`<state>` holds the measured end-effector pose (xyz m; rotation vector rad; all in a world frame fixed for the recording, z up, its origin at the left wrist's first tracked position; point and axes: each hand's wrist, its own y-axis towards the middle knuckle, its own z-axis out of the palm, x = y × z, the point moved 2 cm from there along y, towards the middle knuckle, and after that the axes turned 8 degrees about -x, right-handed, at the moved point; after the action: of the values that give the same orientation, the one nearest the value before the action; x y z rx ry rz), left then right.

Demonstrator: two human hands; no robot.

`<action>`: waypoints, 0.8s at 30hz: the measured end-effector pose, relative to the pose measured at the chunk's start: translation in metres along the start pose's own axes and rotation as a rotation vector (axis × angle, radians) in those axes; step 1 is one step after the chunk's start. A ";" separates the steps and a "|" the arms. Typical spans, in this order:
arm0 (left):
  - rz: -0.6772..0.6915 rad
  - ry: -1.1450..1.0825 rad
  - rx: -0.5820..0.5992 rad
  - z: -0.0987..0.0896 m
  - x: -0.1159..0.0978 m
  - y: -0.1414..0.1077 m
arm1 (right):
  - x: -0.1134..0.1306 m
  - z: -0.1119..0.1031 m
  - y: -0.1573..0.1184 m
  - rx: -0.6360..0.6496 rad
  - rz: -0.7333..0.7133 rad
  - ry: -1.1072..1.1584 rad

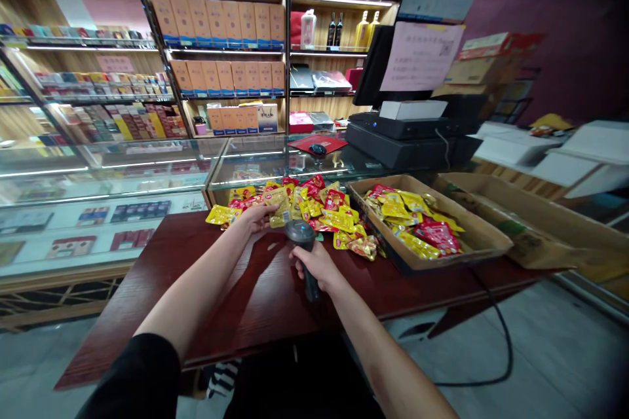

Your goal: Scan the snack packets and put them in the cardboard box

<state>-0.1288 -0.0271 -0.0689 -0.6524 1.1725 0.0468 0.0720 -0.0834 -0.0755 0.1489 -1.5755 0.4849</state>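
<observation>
Two hands working over the dark red wooden table [236,304]! The left hand [254,217] is pinching a yellow foil packet [280,211] at the front of the heap of snack packets [314,200], and the right hand [317,266] is clenched round a dark handheld barcode scanner [305,255]. The scanner's long axis stands close to 12-to-6, head up at the 12 end. The held packet sits just beside that head, at 10 to 11 o'clock, and it's the left hand that's nearer. The heap spreads at 12 o'clock from the hands, and at 2 o'clock a cardboard tray [455,260] holds more packets. Behind it all, a glass display counter [260,157] runs across!
</observation>
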 end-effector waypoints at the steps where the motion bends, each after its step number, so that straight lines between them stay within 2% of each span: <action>1: -0.003 0.002 0.002 0.000 0.000 -0.001 | 0.001 0.000 -0.001 0.000 -0.002 -0.004; 11: -0.016 0.038 -0.011 0.002 0.000 -0.006 | 0.005 0.003 -0.005 -0.012 -0.023 -0.026; 24: -0.008 0.049 0.027 0.004 0.000 -0.004 | -0.002 0.001 -0.001 -0.021 -0.023 -0.021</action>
<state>-0.1243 -0.0287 -0.0657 -0.6372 1.2154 0.0078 0.0716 -0.0848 -0.0771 0.1560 -1.5972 0.4500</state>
